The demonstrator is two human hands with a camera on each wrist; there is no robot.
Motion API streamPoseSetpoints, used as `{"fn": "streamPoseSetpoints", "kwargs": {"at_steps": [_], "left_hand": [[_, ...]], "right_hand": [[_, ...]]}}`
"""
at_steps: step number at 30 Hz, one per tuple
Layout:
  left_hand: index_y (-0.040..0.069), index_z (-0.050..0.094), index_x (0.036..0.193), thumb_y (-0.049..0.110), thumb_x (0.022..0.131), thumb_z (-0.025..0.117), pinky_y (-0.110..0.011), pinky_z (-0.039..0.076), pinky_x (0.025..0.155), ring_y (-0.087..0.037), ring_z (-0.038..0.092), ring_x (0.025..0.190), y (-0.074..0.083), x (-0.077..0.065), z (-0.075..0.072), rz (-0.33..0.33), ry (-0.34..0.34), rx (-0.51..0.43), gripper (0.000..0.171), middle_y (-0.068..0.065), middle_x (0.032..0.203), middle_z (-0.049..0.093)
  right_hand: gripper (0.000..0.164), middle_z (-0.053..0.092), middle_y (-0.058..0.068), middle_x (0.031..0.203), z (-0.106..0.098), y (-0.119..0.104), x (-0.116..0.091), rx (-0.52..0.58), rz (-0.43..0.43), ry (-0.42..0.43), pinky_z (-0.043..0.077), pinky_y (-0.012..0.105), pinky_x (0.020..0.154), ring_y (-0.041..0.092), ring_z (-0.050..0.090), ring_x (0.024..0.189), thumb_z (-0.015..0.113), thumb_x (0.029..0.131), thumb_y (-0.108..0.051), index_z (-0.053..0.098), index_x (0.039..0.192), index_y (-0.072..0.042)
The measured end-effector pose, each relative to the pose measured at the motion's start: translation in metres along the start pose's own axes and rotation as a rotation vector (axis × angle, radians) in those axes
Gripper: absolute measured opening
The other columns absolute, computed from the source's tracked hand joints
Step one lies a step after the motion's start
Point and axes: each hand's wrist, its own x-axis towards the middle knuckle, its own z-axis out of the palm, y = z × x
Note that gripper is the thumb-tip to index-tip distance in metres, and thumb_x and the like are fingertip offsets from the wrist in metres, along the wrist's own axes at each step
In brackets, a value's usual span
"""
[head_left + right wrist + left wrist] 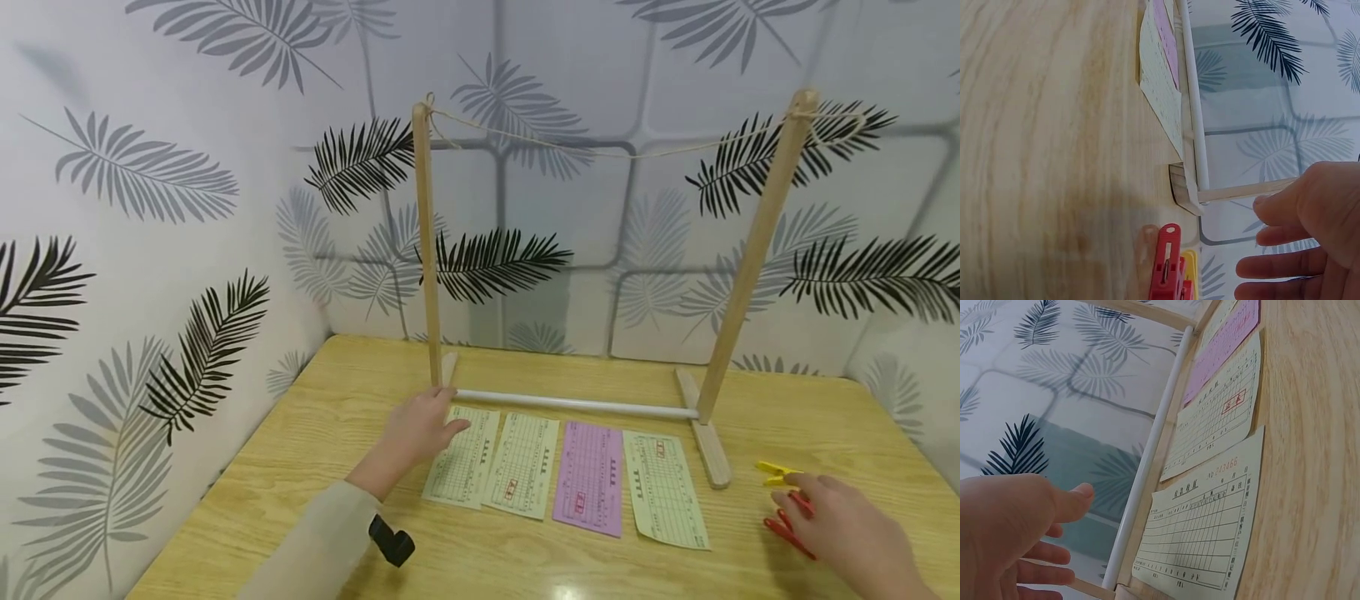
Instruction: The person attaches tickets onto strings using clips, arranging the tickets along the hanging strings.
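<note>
The wall (562,208), its feather-leaf print running past the upper edges, backs a yellowish, wood-grained desk (300,417) cut off along the bottom. On the desk stands a wooden frame (753,258), the base of its left post mostly behind the left hand (416,429); it has squared, round-topped posts, a smooth white rod (577,403) low down and a thin, twisted cord (637,156) sagging between the tops. A pale sleeve (315,542) leaves the picture below. The left hand's grip is apart, thumb and fingers extended around nothing; contact with the post is hard to judge. The right hand (847,517), cropped at the wrist, also has its grip apart, above the clips. Four flat, oblong paper slips lie before the rod: two pale green ones (457,479) (521,467) at left, the first partly covered by the thumb, then a purple slip (588,479) and another green slip (667,492), their fine print illegible from overhead. Glossy red clips (791,537), partly hidden and hard to count, lie right of the frame beside a slim yellow clip (776,473).
</note>
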Motion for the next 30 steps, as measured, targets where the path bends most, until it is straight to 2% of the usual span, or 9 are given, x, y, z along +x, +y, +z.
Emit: {"fn": "streamPoseSetpoints", "kwargs": {"at_steps": [2, 5, 8, 13, 17, 20, 25, 30], "left_hand": [[0.001, 0.052, 0.128, 0.038, 0.088, 0.063, -0.04, 0.052, 0.067, -0.031, 0.062, 0.094, -0.003, 0.001, 0.002, -0.03, -0.011, -0.03, 0.055, -0.018, 0.122, 0.057], [0.001, 0.052, 0.127, 0.036, 0.089, 0.063, -0.041, 0.052, 0.065, -0.032, 0.062, 0.094, -0.008, 0.003, 0.006, -0.072, -0.033, -0.067, 0.053, -0.019, 0.123, 0.056], [0.0, 0.054, 0.125, 0.031, 0.089, 0.063, -0.042, 0.052, 0.067, -0.033, 0.061, 0.097, -0.012, 0.006, 0.011, -0.075, -0.044, -0.09, 0.048, -0.019, 0.121, 0.057], [0.0, 0.056, 0.123, 0.024, 0.089, 0.064, -0.045, 0.05, 0.078, -0.034, 0.056, 0.108, -0.019, 0.012, 0.02, -0.058, -0.059, -0.125, 0.042, -0.019, 0.12, 0.057], [0.001, 0.056, 0.123, 0.022, 0.09, 0.064, -0.046, 0.047, 0.085, -0.035, 0.052, 0.114, -0.02, 0.014, 0.028, -0.075, -0.084, -0.16, 0.04, -0.019, 0.123, 0.055], [0.0, 0.057, 0.122, 0.019, 0.089, 0.064, -0.047, 0.045, 0.089, -0.035, 0.051, 0.115, -0.02, 0.014, 0.032, -0.074, -0.093, -0.178, 0.039, -0.019, 0.123, 0.055], [-0.003, 0.059, 0.118, 0.013, 0.088, 0.065, -0.045, 0.046, 0.086, -0.033, 0.055, 0.109, -0.021, 0.019, 0.036, -0.055, -0.081, -0.178, 0.035, -0.018, 0.117, 0.059], [-0.001, 0.059, 0.119, 0.012, 0.087, 0.066, -0.039, 0.049, 0.074, -0.025, 0.06, 0.092, -0.024, 0.026, 0.039, -0.087, -0.097, -0.209, 0.035, -0.015, 0.11, 0.062]], "right_hand": [[0.03, 0.055, 0.005, 0.071, 0.002, 0.003, 0.0, 0.001, 0.008, -0.055, 0.046, 0.042, 0.055, 0.021, 0.053, 0.061, 0.065, 0.086, -0.028, 0.063, 0.091, 0.001], [0.048, 0.06, 0.012, 0.08, 0.006, 0.007, 0.002, 0.0, 0.011, -0.145, 0.047, 0.047, 0.063, 0.029, 0.059, 0.072, 0.062, 0.086, -0.044, 0.064, 0.097, 0.003], [0.062, 0.062, 0.017, 0.088, 0.008, 0.01, 0.003, 0.004, 0.01, -0.2, 0.047, 0.051, 0.067, 0.034, 0.06, 0.08, 0.059, 0.084, -0.054, 0.063, 0.103, 0.005], [0.052, 0.059, 0.006, 0.08, 0.014, 0.012, 0.003, 0.034, -0.017, -0.204, 0.046, 0.042, 0.06, 0.02, 0.053, 0.07, 0.06, 0.086, -0.047, 0.063, 0.1, 0.003], [0.059, 0.055, 0.002, 0.076, 0.019, 0.013, 0.002, 0.033, 0.003, -0.227, 0.041, 0.035, 0.055, 0.017, 0.045, 0.067, 0.059, 0.085, -0.052, 0.062, 0.102, 0.004], [0.065, 0.053, 0.001, 0.073, 0.023, 0.014, 0.003, 0.028, 0.017, -0.254, 0.038, 0.034, 0.055, 0.017, 0.042, 0.066, 0.058, 0.082, -0.058, 0.061, 0.102, 0.004], [0.065, 0.055, 0.002, 0.078, 0.026, 0.015, 0.006, 0.018, 0.007, -0.294, 0.045, 0.04, 0.062, 0.018, 0.049, 0.071, 0.061, 0.079, -0.059, 0.06, 0.101, 0.002], [0.064, 0.055, 0.005, 0.082, 0.028, 0.014, 0.006, 0.01, 0.002, -0.312, 0.047, 0.045, 0.066, 0.021, 0.053, 0.074, 0.064, 0.077, -0.057, 0.06, 0.099, 0.003]]}}
